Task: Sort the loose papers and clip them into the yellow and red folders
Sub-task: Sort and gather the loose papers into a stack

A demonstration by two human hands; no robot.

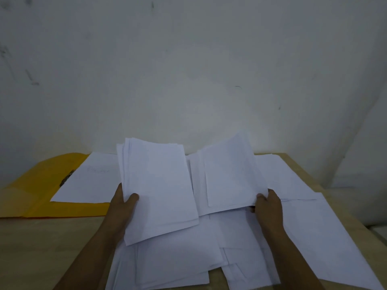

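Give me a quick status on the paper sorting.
Left hand grips a stack of white sheets; right hand holds another sheaf. Open yellow card folder has one sheet in it. Loose white papers cover the wooden table.

1 head view looks forward and down, close over the table [41,237]

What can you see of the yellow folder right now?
The yellow folder lies open and flat on the wooden table, at its far left by the wall. It looks like thin card, with a crease across the near part. A dark metal clip sits along the spine. One white sheet with faint writing lies on its right half. Neither hand touches it.
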